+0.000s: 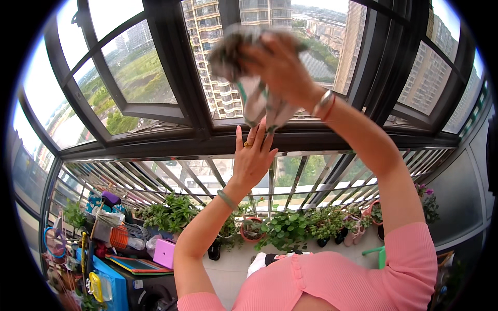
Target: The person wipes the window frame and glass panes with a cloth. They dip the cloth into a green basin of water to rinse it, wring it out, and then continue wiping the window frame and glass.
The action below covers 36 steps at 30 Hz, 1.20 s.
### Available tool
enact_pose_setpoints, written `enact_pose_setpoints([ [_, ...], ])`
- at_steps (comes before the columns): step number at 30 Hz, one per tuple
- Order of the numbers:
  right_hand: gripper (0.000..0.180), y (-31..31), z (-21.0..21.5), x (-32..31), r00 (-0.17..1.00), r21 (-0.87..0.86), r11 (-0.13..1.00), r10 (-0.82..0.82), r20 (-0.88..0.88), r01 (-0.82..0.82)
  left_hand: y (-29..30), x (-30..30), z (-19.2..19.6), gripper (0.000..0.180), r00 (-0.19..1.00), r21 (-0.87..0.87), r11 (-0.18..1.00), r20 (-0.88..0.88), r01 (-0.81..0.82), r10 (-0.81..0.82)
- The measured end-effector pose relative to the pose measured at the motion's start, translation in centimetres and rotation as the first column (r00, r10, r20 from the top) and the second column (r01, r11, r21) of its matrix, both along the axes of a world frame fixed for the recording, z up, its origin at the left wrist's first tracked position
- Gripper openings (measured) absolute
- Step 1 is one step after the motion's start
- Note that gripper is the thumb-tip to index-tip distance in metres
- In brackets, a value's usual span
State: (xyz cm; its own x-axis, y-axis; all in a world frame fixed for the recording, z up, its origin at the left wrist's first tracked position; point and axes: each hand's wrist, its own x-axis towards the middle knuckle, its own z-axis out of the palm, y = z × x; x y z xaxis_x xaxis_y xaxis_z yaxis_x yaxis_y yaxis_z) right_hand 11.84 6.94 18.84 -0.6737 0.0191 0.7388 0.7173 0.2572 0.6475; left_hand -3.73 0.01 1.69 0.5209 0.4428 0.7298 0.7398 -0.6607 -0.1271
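My right hand [282,65] is raised in front of the middle window pane [321,57], its fingers closed on a cleaning cloth [257,101]. The cloth is bunched, grey-white with green stripes, and smeared by motion; its loose end hangs down toward my other hand. Lower down, my left hand [251,155] lies with outstretched fingers against the dark window frame [181,147]. Its fingertips are just below the hanging cloth, and I cannot tell whether they touch it. Nothing is held in the left hand.
Below the window runs a metal railing [301,181]. Potted plants [288,228] line the floor at its foot. To the left are a pink box [164,253], a blue box [111,282] and assorted household items. A green stool [381,255] stands at the right, partly hidden by my body.
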Motion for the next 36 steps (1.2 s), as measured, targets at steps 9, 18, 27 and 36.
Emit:
enact_pose_setpoints([
  [9, 0.035, -2.0, -1.2, -1.6, 0.991, -0.087, 0.988, 0.128, 0.028, -0.125, 1.1, -4.8, -0.2, 0.060, 0.989, 0.011, 0.993, -0.095, 0.117, -0.116],
  [18, 0.029, -0.6, -3.4, -5.3, 0.998, -0.063, 0.997, 0.038, -0.044, -0.040, 2.8, -6.3, -0.7, 0.059, 0.997, -0.008, 0.997, -0.028, 0.070, -0.070],
  [27, 0.032, -2.2, 2.7, -7.1, 0.995, -0.030, 0.998, 0.050, -0.083, -0.052, 3.2, -7.0, -1.2, 0.064, 0.984, 0.011, 0.984, -0.042, 0.176, -0.175],
  [36, 0.040, -1.5, -3.8, -8.7, 0.999, -0.187, 0.982, 0.027, -0.031, -0.032, 3.6, -7.8, -2.0, 0.053, 0.981, -0.031, 0.981, -0.037, 0.191, -0.192],
])
